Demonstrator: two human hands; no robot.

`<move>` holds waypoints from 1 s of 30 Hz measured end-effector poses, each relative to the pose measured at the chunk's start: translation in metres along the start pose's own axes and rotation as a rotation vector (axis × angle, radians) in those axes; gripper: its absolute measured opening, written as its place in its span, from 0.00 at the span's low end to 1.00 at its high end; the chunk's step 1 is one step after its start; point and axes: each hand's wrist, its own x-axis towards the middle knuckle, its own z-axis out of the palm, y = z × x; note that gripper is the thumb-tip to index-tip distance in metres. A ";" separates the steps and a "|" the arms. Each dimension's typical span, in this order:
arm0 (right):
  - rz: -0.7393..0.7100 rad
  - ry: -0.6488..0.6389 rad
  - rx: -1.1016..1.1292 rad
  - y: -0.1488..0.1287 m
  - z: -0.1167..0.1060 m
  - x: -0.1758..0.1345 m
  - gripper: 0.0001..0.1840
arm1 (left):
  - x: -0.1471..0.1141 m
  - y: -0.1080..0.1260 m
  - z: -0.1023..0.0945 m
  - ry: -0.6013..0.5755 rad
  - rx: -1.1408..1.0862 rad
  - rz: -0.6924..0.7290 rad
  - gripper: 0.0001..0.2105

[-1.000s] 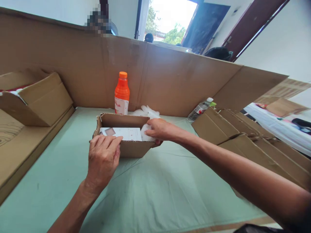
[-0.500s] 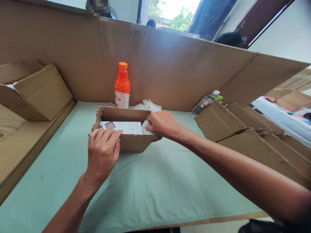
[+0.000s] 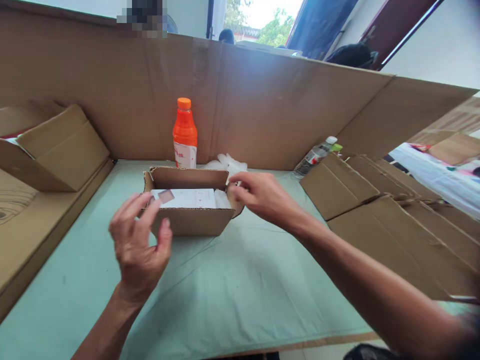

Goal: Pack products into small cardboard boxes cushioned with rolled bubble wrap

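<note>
A small open cardboard box (image 3: 191, 222) sits on the table in front of me. Inside lies a white printed carton (image 3: 191, 198), with crumpled white wrapping (image 3: 222, 199) tucked at its right end. My left hand (image 3: 139, 240) is at the box's front left corner, fingers spread and holding nothing. At the right end of the box is my right hand (image 3: 253, 192), its index finger and thumb apart beside the right-end flap (image 3: 236, 202). Whether its fingertips touch the flap, I cannot tell.
Behind the box stand an orange bottle (image 3: 185, 132) and a white plastic bag (image 3: 230, 163). A clear bottle (image 3: 314, 157) leans near cardboard boxes (image 3: 397, 240) on the right. More cardboard (image 3: 67, 150) is at left. A tall cardboard wall (image 3: 262, 100) closes off the back.
My left hand has lifted off the box's front rim, moved left and spread its fingers. My right hand has let go of the white wrapping and shifted slightly outward to the box's right edge.
</note>
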 end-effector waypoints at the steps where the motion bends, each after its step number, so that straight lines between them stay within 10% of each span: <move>1: 0.017 0.114 0.084 0.010 -0.001 -0.017 0.12 | -0.007 -0.005 -0.004 0.026 -0.019 -0.105 0.26; 6: 0.148 0.155 0.416 0.053 0.061 -0.069 0.21 | -0.047 -0.051 0.000 -0.187 -0.405 -0.796 0.31; 10: 0.109 0.068 0.510 0.043 0.124 -0.051 0.29 | -0.053 -0.069 0.024 -0.270 -0.676 -0.905 0.30; 18: 0.297 0.239 0.369 0.081 0.081 -0.085 0.19 | -0.054 0.019 0.058 -0.242 -0.789 -0.899 0.24; 23: 0.234 0.142 0.352 0.057 0.094 -0.079 0.21 | -0.080 0.019 0.011 -0.159 -0.689 -0.955 0.20; 30: -0.292 -0.106 0.648 -0.093 0.155 0.040 0.17 | -0.084 -0.065 -0.101 0.307 -0.314 -0.958 0.21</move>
